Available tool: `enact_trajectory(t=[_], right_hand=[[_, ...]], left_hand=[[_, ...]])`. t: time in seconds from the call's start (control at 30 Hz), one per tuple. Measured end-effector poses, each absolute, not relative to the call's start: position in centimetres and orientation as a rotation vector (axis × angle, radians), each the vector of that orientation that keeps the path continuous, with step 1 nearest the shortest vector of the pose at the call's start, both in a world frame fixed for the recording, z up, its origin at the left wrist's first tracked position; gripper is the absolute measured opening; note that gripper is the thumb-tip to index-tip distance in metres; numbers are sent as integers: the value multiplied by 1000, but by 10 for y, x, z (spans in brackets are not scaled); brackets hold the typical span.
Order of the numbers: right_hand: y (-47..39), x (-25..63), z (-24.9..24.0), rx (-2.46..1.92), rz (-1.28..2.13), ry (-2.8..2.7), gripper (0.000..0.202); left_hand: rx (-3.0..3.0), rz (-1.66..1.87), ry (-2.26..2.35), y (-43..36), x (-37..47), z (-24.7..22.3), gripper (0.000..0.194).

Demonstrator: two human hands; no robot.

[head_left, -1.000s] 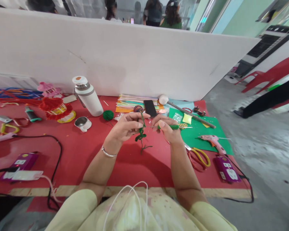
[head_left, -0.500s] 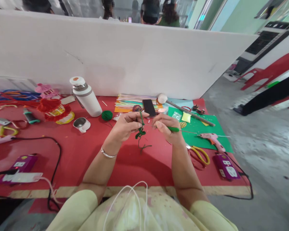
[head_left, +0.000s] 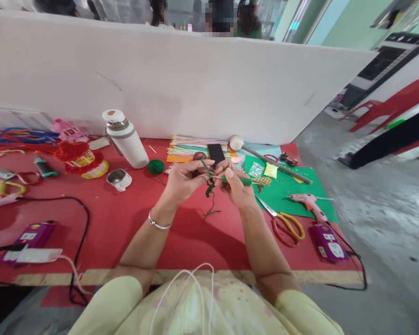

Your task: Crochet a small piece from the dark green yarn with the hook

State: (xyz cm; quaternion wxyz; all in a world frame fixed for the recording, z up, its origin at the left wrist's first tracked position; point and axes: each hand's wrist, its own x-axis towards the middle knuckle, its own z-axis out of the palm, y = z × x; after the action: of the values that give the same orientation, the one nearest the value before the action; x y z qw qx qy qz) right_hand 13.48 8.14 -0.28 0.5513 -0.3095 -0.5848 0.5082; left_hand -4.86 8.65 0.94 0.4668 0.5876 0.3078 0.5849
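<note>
Green yarn (head_left: pixel 210 188), green-handled hook (head_left: pixel 245 181), and look, a red table (head_left: pixel 202 246)! There's a white flask (head_left: pixel 131 151) with grey bands, a pale yellow shirt (head_left: pixel 237 309) splashed pink, scissors (head_left: pixel 275 215) looped yellow and red.

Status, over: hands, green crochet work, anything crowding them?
Left hand pinching green crochet piece. Right hand gripping green-handled crochet hook, tip near that piece. Smartphone just beyond hands.

The yarn (head_left: pixel 210 188) is dark green, a small curled piece. It hangs from my left hand (head_left: pixel 182 184), with loose ends below. The green-handled hook (head_left: pixel 246 182) lies almost level in my right hand (head_left: pixel 236 187), its thin metal near the yarn.
</note>
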Motion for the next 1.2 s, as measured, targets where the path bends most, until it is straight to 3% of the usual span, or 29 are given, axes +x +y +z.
enact_trajectory(t=[0.1,0.4,0.53,0.67,0.77,0.87,1.0,1.2], right_hand=[[77,128,-1,-808,1277,-1353,46],[70,135,4,-850,1096,-1596,47],[70,134,6,-875,1029,-1571,49],[68,122,-3,-956,745,-1518,47],[70,113,-14,-914,590,-1404,46],[77,112,-20,-798,834,-1248,54],[90,122,-14,-754,1325,-1038,68],[95,127,-5,-754,1436,-968,65]], left_hand=[[1615,1505,854,87,-48,7,13],[1743,1467,1000,84,-51,9,11],[1700,1416,983,84,-52,9,35],[1705,1445,1095,81,-44,7,33],[1572,1403,1020,80,-40,7,42],[1430,1233,884,83,-46,11,44],[1325,1060,771,89,-60,16,32],[1379,1063,734,89,-60,18,31]])
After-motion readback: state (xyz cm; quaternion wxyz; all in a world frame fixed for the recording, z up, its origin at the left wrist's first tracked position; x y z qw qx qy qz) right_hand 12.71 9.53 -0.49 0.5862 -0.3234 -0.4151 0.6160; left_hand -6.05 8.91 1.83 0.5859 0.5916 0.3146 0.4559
